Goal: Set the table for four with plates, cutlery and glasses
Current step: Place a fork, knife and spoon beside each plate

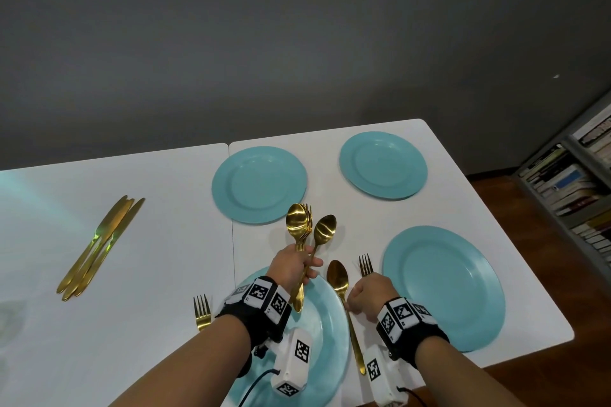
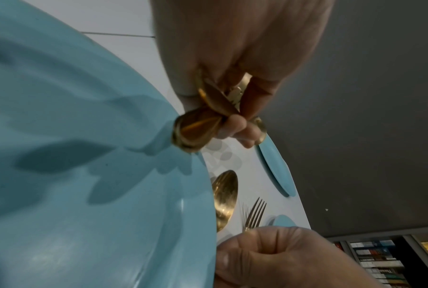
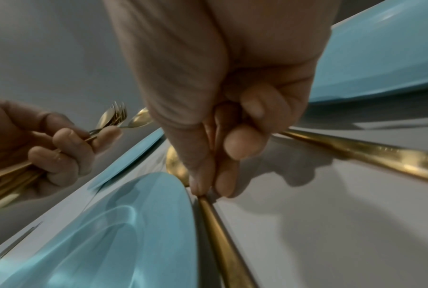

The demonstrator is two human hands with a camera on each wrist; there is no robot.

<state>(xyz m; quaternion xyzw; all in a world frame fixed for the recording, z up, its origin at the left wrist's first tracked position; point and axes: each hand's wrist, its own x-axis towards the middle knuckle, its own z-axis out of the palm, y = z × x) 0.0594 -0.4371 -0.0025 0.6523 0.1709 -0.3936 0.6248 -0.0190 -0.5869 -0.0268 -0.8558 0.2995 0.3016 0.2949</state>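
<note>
Four teal plates lie on the white table: the near plate, near right plate, far left plate and far right plate. My left hand grips a bundle of gold spoons and forks above the near plate's far rim. A single gold spoon lies on the table just right of the near plate. My right hand pinches that spoon's handle between thumb and fingertip. A fork lies between the spoon and the near right plate. Another fork lies left of the near plate.
Three gold knives lie together on the left table half. A seam runs between the two table tops. A bookshelf stands off the table's right edge, above a wooden floor. A grey wall is behind the table. No glasses are in view.
</note>
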